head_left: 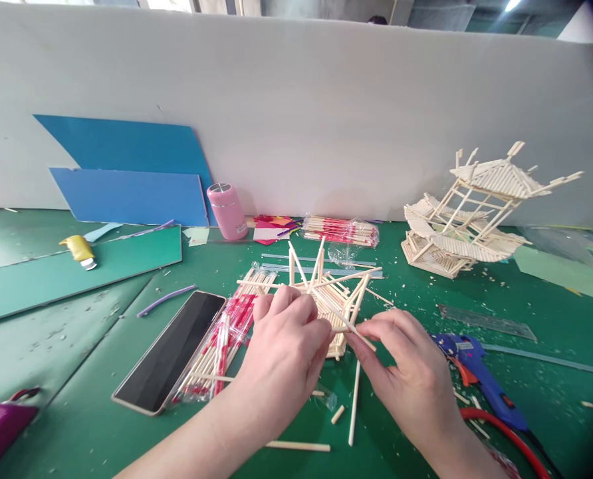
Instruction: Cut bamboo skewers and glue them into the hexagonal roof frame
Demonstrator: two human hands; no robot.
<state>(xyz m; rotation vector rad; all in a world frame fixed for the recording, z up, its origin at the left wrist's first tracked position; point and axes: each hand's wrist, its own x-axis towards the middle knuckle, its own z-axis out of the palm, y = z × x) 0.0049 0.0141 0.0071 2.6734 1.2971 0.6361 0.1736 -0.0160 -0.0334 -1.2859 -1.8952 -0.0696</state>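
A small structure of pale wooden sticks (326, 293) stands on the green mat (102, 412) in front of me, with sticks poking up and out from it. My left hand (284, 346) grips its near left side. My right hand (406, 362) pinches one thin stick (349, 324) that lies slanted against the structure's near right edge. Loose sticks (355, 402) and short offcuts lie on the mat below both hands.
A phone (169, 352) lies face up at left beside packs of wrapped sticks (224, 346). A blue glue gun (476, 376) with red cord lies at right, a clear ruler (486, 321) behind it. Farther back stand a finished stick pavilion (471, 216), a pink bottle (227, 211) and blue sheets (131, 176).
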